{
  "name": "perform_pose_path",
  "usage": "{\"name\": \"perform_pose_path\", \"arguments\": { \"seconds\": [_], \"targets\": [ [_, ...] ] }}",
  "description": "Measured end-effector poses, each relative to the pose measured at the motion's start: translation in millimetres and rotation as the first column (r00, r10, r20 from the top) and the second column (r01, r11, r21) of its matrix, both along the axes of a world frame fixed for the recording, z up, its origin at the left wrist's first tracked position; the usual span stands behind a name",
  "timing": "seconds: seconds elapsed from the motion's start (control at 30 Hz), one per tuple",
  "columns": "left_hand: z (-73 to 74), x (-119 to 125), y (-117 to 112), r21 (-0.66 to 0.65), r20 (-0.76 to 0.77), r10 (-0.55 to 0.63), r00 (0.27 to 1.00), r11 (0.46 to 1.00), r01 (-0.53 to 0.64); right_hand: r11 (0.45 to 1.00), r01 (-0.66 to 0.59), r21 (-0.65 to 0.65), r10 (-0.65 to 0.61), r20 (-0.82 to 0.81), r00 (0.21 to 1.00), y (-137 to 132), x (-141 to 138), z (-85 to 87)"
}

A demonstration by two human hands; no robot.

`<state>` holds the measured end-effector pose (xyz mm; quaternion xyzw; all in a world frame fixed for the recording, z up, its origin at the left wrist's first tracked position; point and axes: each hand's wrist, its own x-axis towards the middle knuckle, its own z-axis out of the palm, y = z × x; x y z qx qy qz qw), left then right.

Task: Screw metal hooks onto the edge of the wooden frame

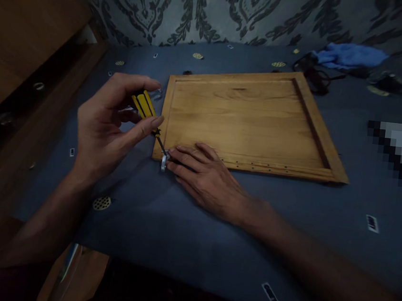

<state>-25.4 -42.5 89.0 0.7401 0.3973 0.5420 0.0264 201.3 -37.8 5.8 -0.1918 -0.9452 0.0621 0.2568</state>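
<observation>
panel (233, 120) of framed wood, flat on the blue worktop (191, 245): likely stiff, sturdy, easiest held by its raised rails. screwdriver (144, 105) judged light, rigid, best gripped by its handle; left hand (105, 121) pinches it there, arched above the near left corner, shaft slanting down to a metal bracket (164, 163). right hand (203, 175) lies low across the near rail, palm down, fingertips at the bracket; whether they pinch it, cannot tell.
</observation>
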Motion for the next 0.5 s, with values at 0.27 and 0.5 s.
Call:
{"name": "perform_pose_path", "arguments": {
  "seconds": [0.27,0.5],
  "targets": [
    [3.8,-1.7,-4.2,-0.126,0.015,-0.063,0.998,0.99,0.064,1.0,0.007,-0.005,-0.007,0.026,1.0,-0.1,-0.5,2.4],
    [9.1,1.2,-6.1,-0.061,0.154,-0.063,0.986,0.995,0.073,1.0,0.005,-0.031,-0.005,0.008,1.0,-0.1,0.1,1.2]
  ]
}}
